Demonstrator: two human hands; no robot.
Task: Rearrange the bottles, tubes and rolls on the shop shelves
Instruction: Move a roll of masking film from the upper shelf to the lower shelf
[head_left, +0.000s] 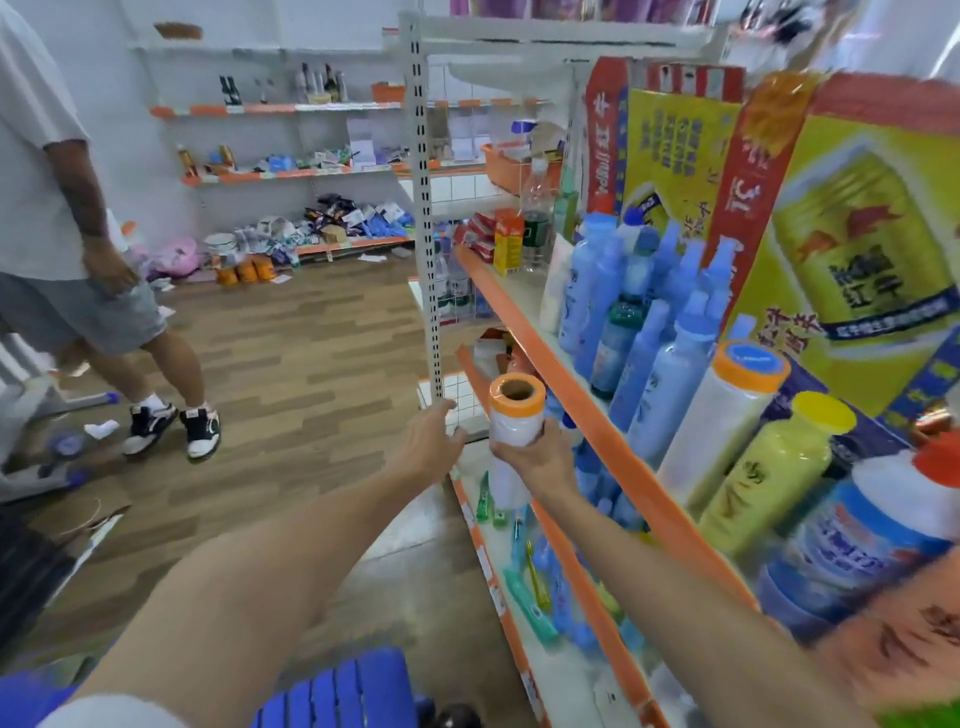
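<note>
Right hand (540, 460) grips roll (515, 410); blurred blue bottles (649, 322) just beside, perhaps sprays.

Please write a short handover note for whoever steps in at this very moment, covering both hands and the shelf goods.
Right hand: gripping a white roll with an orange end, upright, out in front of the shelf edge.
Left hand: empty, fingers open, reaching beside the roll.
On the shelf: blue bottles standing in a cluster, then a matching orange-capped roll, a yellow bottle and a blue-labelled tub.
Lower shelf: green and blue tubes lying loose.
Done: cannot tell.
Left: place the held roll, probably beside its match; tidy the tubes.
</note>
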